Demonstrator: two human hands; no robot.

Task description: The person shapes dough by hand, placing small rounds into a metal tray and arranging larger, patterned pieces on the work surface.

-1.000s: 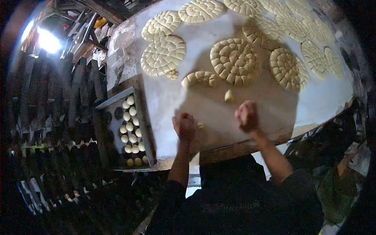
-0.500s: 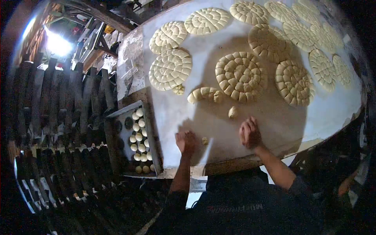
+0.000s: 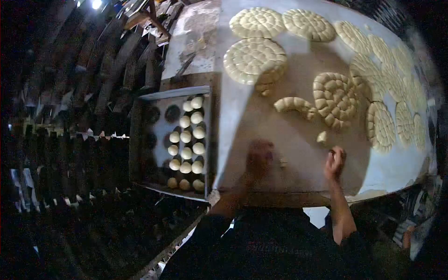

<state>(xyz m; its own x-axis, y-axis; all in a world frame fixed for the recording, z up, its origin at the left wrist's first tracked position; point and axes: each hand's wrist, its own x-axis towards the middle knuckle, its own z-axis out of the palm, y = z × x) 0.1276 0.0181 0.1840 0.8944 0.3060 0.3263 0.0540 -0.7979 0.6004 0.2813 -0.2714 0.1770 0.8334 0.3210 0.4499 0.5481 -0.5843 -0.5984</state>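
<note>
My left hand point(image 3: 260, 153) is over the near part of the pale table point(image 3: 298, 175), in shadow and blurred; its fingers cannot be made out. To its right lies a tiny dough scrap point(image 3: 283, 163). My right hand point(image 3: 335, 162) has curled fingers near the table, and whatever they may hold is too small to see. Just beyond it sits a small dough lump point(image 3: 322, 137). Farther off lie a curved row of dough pieces point(image 3: 295, 105) and a spiral of cut dough point(image 3: 334, 99), with a small dough bit between them.
At the left, a tray point(image 3: 208, 140) holds several round dough balls point(image 3: 186, 153). More flat dough spirals point(image 3: 255, 60) cover the far and right parts of the table. Dark slatted stacks stand at the left. Part of a person's arm point(image 3: 407, 239) shows at the lower right.
The view has turned toward the left, bringing more of the tray into sight. My left hand has moved closer to the dough scrap and fallen into shadow.
</note>
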